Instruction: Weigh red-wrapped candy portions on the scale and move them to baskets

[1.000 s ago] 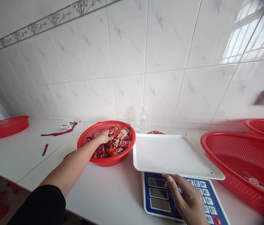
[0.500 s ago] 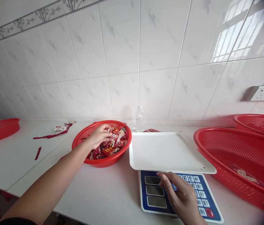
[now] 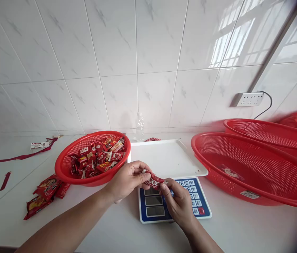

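A small red wrapped packet (image 3: 153,180) is stretched between both hands above the display side of a blue and white scale (image 3: 154,201). My left hand (image 3: 132,178) pinches its left end. The fingers of my right hand (image 3: 177,200) are closed on its right end. Left of the hands stands a round red basket (image 3: 66,177) holding several red and orange wrapped packets (image 3: 98,156). Behind the hands lies the scale's white tray (image 3: 161,156), with a few small specks on it.
Two big red baskets (image 3: 264,165) stand at the right, the nearer one holding a clear packet (image 3: 230,173). Several red packets (image 3: 47,189) lie at the left, beside a red strap (image 3: 30,154). A clear bottle (image 3: 140,128) stands near the wall.
My left hand has come out of the basket with the red packet and moved right, over the scale. My right hand now grips the packet too. The view has shifted to the right.
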Demonstrator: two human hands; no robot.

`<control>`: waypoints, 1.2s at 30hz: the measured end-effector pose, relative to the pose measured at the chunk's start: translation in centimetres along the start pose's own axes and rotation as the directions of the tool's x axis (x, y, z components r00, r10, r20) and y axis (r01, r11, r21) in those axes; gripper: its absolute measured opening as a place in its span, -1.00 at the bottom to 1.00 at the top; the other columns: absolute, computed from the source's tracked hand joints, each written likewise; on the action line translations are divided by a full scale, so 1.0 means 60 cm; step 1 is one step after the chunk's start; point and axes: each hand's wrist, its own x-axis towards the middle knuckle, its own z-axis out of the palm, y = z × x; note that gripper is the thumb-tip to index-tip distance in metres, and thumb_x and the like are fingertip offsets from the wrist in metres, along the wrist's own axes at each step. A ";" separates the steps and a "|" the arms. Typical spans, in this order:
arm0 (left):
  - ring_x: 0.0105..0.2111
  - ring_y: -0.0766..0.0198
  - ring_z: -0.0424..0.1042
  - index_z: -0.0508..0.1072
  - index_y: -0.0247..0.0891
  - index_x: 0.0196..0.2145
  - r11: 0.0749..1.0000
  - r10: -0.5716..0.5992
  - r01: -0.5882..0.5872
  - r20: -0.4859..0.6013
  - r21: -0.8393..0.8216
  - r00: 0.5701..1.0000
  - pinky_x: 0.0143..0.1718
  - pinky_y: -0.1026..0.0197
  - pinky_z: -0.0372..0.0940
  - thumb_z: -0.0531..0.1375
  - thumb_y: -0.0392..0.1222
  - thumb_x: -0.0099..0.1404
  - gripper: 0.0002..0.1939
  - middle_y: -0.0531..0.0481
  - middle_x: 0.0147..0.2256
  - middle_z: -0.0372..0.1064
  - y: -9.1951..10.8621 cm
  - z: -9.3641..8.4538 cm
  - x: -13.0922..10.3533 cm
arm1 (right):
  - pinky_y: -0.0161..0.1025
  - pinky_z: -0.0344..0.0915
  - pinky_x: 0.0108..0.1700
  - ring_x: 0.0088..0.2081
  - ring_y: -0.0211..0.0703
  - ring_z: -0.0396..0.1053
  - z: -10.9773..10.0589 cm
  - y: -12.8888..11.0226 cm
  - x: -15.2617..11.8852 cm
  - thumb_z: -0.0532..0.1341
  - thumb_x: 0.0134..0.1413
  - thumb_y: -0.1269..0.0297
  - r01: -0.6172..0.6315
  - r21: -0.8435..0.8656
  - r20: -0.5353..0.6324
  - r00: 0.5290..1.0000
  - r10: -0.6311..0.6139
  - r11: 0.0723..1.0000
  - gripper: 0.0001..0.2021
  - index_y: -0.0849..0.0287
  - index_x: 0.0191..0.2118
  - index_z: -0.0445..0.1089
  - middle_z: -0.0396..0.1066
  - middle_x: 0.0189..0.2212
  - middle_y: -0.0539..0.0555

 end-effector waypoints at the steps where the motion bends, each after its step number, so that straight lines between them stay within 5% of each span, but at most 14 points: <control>1: -0.34 0.30 0.45 0.43 -0.31 -0.33 1.000 -0.002 0.002 -0.003 -0.004 1.000 -0.33 0.26 0.37 0.33 0.00 0.12 -0.68 -0.05 -0.34 0.47 -0.001 0.002 0.000 | -0.40 0.22 -0.54 -0.60 -0.33 0.29 0.000 -0.001 -0.001 0.05 0.27 0.29 -0.010 0.018 0.003 1.000 0.009 1.000 -0.73 0.13 -0.48 0.29 0.34 -0.62 -0.06; 8: -0.27 0.26 0.43 0.39 -0.27 -0.35 0.999 0.022 -0.025 -0.073 -0.045 0.997 -0.32 0.24 0.41 0.26 0.13 0.16 -0.62 -0.04 -0.29 0.42 -0.016 0.007 -0.004 | -0.38 0.32 -0.49 -0.53 -0.29 0.38 0.001 0.001 -0.004 0.11 0.20 0.43 0.091 0.000 -0.095 0.991 -0.090 0.996 -0.88 0.11 -0.30 0.37 0.40 -0.53 -0.04; 13: -0.45 0.32 0.41 0.33 -0.21 -0.19 0.993 -0.109 0.109 0.009 -0.035 0.994 -0.49 0.24 0.39 0.16 0.23 0.20 -0.55 0.03 -0.38 0.35 -0.024 0.011 -0.013 | -0.27 0.46 -0.27 -0.25 -0.19 0.47 0.000 0.005 0.001 0.11 0.11 0.63 0.283 -0.067 -0.193 0.937 -0.291 0.957 -0.64 0.06 -0.09 0.40 0.45 -0.27 0.09; 20: -0.33 0.31 0.43 0.34 -0.21 -0.20 0.997 0.037 -0.043 -0.092 -0.065 0.995 -0.24 0.21 0.36 0.34 -0.02 0.11 -0.62 0.01 -0.31 0.42 -0.025 0.016 -0.022 | -0.17 0.47 -0.14 -0.03 -0.08 0.42 0.002 0.005 -0.006 0.07 0.11 0.63 0.270 -0.068 -0.119 0.954 -0.277 0.960 -0.58 0.07 0.01 0.38 0.35 0.02 0.21; 25: -0.36 0.29 0.41 0.36 -0.23 -0.27 0.999 0.044 -0.042 -0.099 0.023 0.994 -0.30 0.22 0.35 0.28 0.00 0.18 -0.72 0.03 -0.38 0.37 -0.035 0.010 -0.044 | -0.20 0.46 -0.18 -0.15 -0.13 0.46 -0.002 -0.007 -0.002 0.08 0.08 0.62 0.346 -0.003 0.071 0.936 -0.345 0.938 -0.53 0.09 0.08 0.34 0.46 -0.17 0.15; 29: -0.41 0.32 0.35 0.35 -0.23 -0.28 0.966 0.037 0.017 -0.203 0.257 0.979 -0.34 0.27 0.27 0.25 -0.05 0.19 -0.76 0.03 -0.38 0.37 -0.047 -0.026 -0.089 | -0.21 0.46 -0.25 -0.20 -0.10 0.48 -0.004 -0.006 -0.007 0.11 0.08 0.58 0.345 0.015 0.087 0.934 -0.345 0.938 -0.59 0.10 0.03 0.36 0.49 -0.21 0.14; 36: -0.29 0.22 0.38 0.34 -0.19 -0.21 0.770 -0.014 0.306 -0.464 0.561 0.885 -0.27 0.24 0.24 0.16 -0.10 0.22 -0.80 0.04 -0.32 0.39 -0.073 -0.168 -0.193 | -0.22 0.47 -0.26 -0.20 -0.09 0.48 -0.004 0.007 -0.019 0.14 0.11 0.54 0.258 -0.015 0.021 0.966 -0.258 0.966 -0.71 0.11 -0.08 0.40 0.49 -0.25 0.14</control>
